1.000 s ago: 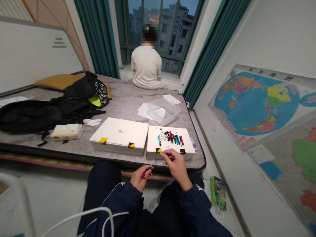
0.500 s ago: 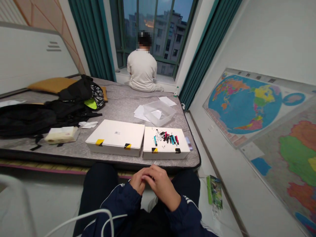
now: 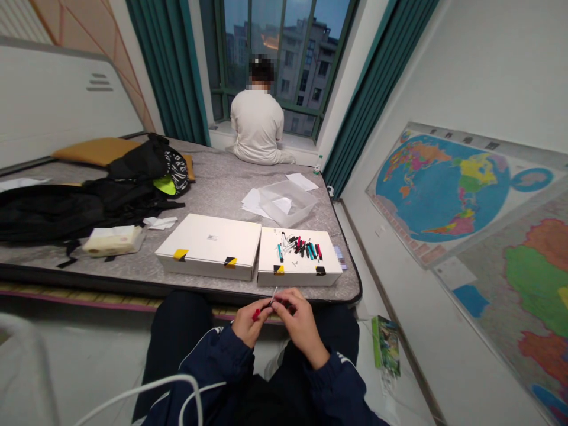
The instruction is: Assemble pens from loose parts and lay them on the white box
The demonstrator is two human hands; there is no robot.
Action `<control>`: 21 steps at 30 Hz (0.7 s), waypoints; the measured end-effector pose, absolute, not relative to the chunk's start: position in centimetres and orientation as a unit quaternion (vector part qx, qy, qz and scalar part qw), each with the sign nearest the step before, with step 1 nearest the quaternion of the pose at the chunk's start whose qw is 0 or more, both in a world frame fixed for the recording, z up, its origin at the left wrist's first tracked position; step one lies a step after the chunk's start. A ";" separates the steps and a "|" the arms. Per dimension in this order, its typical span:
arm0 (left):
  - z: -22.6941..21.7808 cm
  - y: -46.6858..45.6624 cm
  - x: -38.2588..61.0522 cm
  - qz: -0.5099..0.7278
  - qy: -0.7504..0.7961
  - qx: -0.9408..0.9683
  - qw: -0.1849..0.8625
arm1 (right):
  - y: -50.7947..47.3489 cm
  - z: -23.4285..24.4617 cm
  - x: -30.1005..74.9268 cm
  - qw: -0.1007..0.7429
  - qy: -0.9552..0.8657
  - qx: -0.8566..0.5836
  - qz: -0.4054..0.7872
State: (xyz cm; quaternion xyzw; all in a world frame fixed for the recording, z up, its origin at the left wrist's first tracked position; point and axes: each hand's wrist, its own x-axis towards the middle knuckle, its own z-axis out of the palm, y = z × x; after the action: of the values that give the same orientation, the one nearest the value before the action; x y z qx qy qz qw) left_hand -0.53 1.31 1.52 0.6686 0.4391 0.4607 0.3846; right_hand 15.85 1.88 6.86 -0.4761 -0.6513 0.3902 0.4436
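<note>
Above my lap, my left hand pinches a small red pen part. My right hand is closed close beside it, fingertips nearly touching the left ones, with a small dark red piece partly hidden in its fingers. A thin pale stick, like a pen refill, points up between the two hands; which hand grips it I cannot tell. Beyond them, several black, red, blue and white pen parts lie on the smaller white box.
A larger white box stands left of the smaller one on the mattress. Behind are a clear plastic bin and paper sheets. A tissue pack and black bag lie left. A person sits by the window.
My hands were folded together, fingers overlapping. Now they are slightly apart at the fingertips, and the red pen part and thin stick show between them. The boxes and pen parts stay put.
</note>
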 end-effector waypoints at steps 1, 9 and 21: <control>1.4 1.3 -0.6 0.462 0.442 0.668 0.381 | 1.9 6.7 15.8 0.443 -0.652 -0.468 0.399; 2.3 1.3 -0.6 0.447 0.421 0.700 0.365 | 1.8 6.8 15.5 0.462 -0.649 -0.421 0.433; 2.2 1.5 -1.5 0.387 0.571 0.651 0.315 | 1.1 8.6 16.9 0.394 -0.758 -0.398 0.334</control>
State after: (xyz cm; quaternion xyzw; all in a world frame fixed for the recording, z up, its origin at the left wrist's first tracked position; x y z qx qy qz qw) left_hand -1.52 1.46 2.17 0.6513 0.5714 0.3871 0.3154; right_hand 16.91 1.05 8.60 -0.3982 -0.7583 0.3340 0.3936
